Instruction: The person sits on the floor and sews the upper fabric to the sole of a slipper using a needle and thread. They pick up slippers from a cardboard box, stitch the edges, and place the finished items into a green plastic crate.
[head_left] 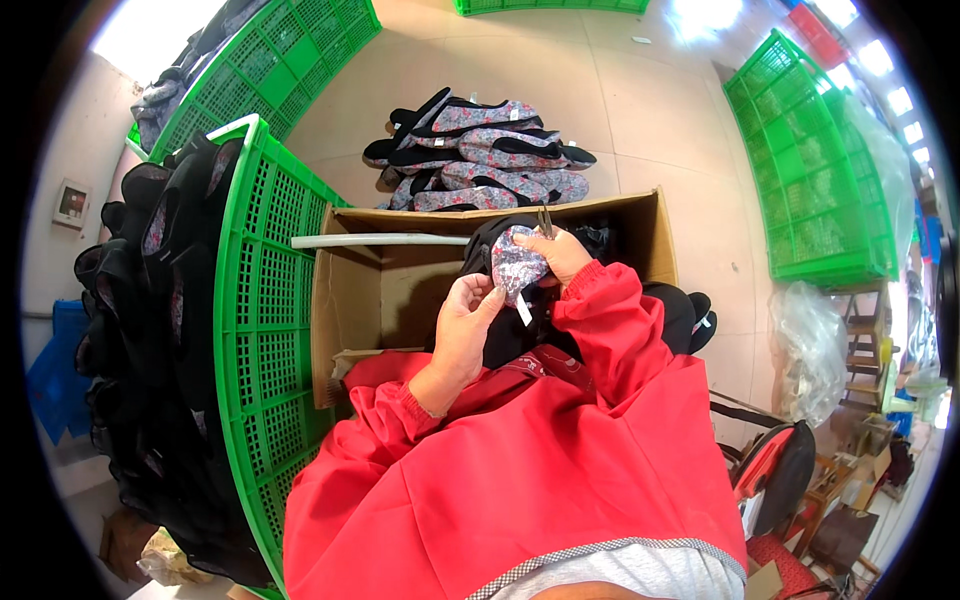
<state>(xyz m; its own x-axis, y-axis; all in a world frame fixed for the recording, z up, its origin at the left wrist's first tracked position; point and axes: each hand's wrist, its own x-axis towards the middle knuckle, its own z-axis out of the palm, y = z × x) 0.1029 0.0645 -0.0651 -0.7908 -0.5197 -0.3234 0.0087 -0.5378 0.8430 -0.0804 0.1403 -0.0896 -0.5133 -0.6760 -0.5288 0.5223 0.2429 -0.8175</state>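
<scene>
Both hands hold a grey-and-red floral cloth slipper (516, 266) with black fabric beside it, above an open cardboard box. My left hand (462, 328) is closed, thumb and fingers pinching the slipper's near edge beside a small white tag (523, 311). On the far right side of the slipper, my right hand (558, 256) grips the cloth. The dark pointed tips of a small pair of thread snips (545, 221) stick up from that hand; their handles are hidden. Red sleeves cover both forearms.
The cardboard box (345, 290) has a pale bar (380, 241) across it. Beyond lies a pile of floral slippers (490, 160) on the floor. A green crate (270, 330) and stacked black slippers (160, 300) stand left; another green crate (815, 180) and clear plastic (808, 345) are right.
</scene>
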